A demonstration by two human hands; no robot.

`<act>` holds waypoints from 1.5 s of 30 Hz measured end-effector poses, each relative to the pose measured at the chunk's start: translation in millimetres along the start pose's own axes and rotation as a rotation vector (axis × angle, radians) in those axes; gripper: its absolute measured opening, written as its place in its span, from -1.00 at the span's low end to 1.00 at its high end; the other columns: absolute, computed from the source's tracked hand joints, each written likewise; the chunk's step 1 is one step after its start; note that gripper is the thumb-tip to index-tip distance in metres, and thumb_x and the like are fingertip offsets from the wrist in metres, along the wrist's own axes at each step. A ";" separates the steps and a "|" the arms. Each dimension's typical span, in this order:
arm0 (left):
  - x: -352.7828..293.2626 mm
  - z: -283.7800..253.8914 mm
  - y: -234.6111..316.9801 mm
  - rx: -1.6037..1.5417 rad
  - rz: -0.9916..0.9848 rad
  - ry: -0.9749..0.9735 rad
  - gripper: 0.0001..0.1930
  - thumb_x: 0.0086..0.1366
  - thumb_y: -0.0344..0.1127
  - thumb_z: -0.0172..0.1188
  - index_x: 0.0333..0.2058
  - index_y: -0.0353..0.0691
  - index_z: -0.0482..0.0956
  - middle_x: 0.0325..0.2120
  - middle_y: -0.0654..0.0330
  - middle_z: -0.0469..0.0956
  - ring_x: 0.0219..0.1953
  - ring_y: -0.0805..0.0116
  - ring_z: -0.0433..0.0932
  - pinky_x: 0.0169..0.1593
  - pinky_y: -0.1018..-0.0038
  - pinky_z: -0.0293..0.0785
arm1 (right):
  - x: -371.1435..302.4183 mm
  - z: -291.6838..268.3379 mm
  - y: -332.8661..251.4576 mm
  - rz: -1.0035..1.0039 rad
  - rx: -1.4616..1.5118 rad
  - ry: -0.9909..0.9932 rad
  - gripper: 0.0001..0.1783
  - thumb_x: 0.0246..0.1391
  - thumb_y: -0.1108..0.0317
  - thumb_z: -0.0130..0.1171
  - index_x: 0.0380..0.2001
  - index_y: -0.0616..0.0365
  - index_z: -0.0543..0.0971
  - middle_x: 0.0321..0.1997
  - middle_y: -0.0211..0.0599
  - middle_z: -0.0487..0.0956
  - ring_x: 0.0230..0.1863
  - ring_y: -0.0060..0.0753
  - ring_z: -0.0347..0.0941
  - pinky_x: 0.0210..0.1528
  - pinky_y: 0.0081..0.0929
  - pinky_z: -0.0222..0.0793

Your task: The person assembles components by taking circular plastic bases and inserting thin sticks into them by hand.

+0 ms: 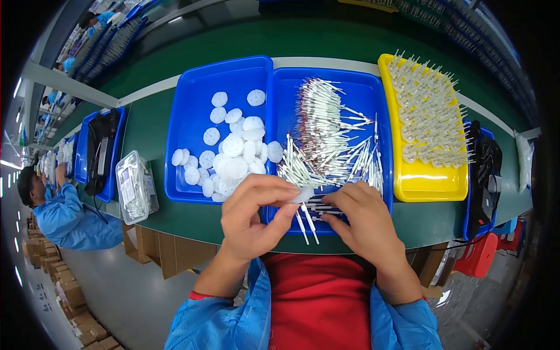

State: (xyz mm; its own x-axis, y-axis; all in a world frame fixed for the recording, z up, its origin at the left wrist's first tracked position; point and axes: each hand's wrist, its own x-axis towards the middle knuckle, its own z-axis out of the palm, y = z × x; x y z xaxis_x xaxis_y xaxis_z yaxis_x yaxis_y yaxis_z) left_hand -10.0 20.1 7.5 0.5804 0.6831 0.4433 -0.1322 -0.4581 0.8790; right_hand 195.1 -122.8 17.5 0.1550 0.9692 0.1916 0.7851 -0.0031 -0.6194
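Observation:
My left hand (254,216) is closed on a small translucent white disc (303,196), pinched between thumb and fingers above the near edge of a blue tray. Two thin white sticks (307,223) hang down from that disc. My right hand (367,221) reaches over the near right part of the same tray, its thumb and fingertips apart beside loose white sticks. Whether it touches any of them I cannot make out. A large pile of white sticks (319,122) with dark reddish ends fills much of this tray. Loose white discs (233,146) lie heaped in the blue tray to the left.
A yellow tray (431,189) at the right bears rows of discs with upright sticks. Left of the disc tray stands a clear plastic box (135,186). Black items (487,175) lie in a blue tray at far right. A co-worker in blue (73,216) sits at far left.

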 end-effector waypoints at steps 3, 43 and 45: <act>19.1 -2.6 -1.0 -0.029 0.070 0.024 -0.80 0.41 -0.63 0.47 -0.02 -0.41 0.80 -0.02 -0.08 0.75 -0.09 0.33 0.80 -0.09 0.52 0.76 | 0.2 3.5 -0.1 0.047 -0.098 -0.079 -0.80 0.19 0.36 0.54 -0.15 0.08 0.75 -0.13 -0.27 0.65 0.01 -0.06 0.57 0.09 -0.13 0.48; -8.1 4.9 3.1 0.001 -0.219 -0.194 -0.74 0.51 -0.67 0.33 0.11 -0.45 0.71 0.10 0.01 0.64 0.08 0.32 0.75 0.14 0.45 0.72 | -1.1 -5.5 -10.8 0.190 0.480 0.012 -0.73 0.25 0.53 0.48 0.01 0.23 0.75 -0.34 -0.28 0.62 -0.44 -0.44 0.48 -0.37 -0.43 0.39; -8.5 7.0 4.3 -0.021 -0.241 -0.185 -0.74 0.48 -0.67 0.35 0.10 -0.45 0.72 0.09 0.01 0.64 0.08 0.32 0.75 0.13 0.45 0.73 | -0.5 -2.7 -12.9 0.195 0.500 0.031 -0.76 0.26 0.52 0.49 -0.02 0.24 0.76 -0.36 -0.30 0.62 -0.46 -0.46 0.45 -0.39 -0.44 0.36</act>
State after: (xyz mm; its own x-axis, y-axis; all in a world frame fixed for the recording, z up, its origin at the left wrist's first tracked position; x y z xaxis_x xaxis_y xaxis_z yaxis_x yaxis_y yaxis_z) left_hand -9.9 8.3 6.3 0.7336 0.6543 0.1837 0.0118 -0.2825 0.9592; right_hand 186.5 -123.9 27.5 0.2931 0.9545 0.0549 0.3599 -0.0569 -0.9312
